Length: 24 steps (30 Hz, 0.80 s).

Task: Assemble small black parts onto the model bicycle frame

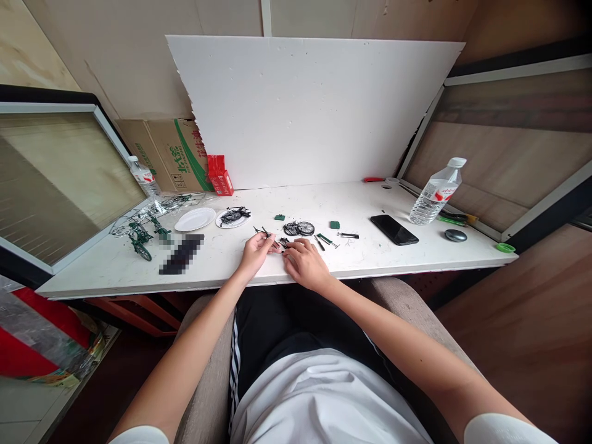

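My left hand [257, 251] is closed on a thin dark green frame piece [262, 232] just above the table's front edge. Close beside it, my right hand [306, 262] has its fingers bent over small black parts [285, 242]; whether it grips one is hidden. Behind the hands lie black spoked wheels [298, 229]. Thin green and black strips [327, 239] rest right of them, along with a black piece [348, 235]. Two small green blocks [280, 217] [334, 224] sit farther back.
White table [361, 203] holds paper plates [195, 219], one bearing black parts [235, 215]. Assembled green models [140, 237] stand left. A phone [394, 229], a bottle [437, 191] and a grey round object [456, 235] are right. A white board [300, 111] stands behind.
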Tool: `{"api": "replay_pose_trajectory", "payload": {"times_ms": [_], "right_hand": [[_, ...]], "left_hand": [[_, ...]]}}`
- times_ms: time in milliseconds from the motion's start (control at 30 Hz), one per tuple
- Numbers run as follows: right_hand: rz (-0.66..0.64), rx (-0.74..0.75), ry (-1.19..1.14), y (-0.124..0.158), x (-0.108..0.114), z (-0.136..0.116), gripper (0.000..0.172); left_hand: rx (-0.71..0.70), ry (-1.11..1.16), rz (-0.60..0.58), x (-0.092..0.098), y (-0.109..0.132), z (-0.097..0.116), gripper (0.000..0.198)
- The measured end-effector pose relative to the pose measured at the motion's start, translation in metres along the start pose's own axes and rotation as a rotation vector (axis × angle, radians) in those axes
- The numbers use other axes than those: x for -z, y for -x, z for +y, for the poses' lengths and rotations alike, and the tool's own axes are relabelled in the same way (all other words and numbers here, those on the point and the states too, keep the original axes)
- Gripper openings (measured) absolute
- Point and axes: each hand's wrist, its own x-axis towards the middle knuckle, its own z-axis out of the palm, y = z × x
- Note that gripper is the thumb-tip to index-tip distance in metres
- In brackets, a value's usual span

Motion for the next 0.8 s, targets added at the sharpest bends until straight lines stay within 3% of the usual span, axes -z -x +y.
{"api": "replay_pose_trajectory", "payload": {"times_ms": [167,400,800], "right_hand": [[-0.007,0.038,-0.01,0.002,0.004,0.0,0.032],[-0.083,0.091,-0.074,0.002,0.011,-0.002,0.027],[-0.1,0.059,-0.024,0.001,0.01,-0.004,0.031]], "left_hand": [[-0.013,0.005,0.004,0.0,0.0,0.0,0.045],[-0.067,0.008,0.207,0.002,0.0,0.002,0.043],[-0.059,-0.006,0.209,0.003,-0.001,-0.001,0.043]]}}
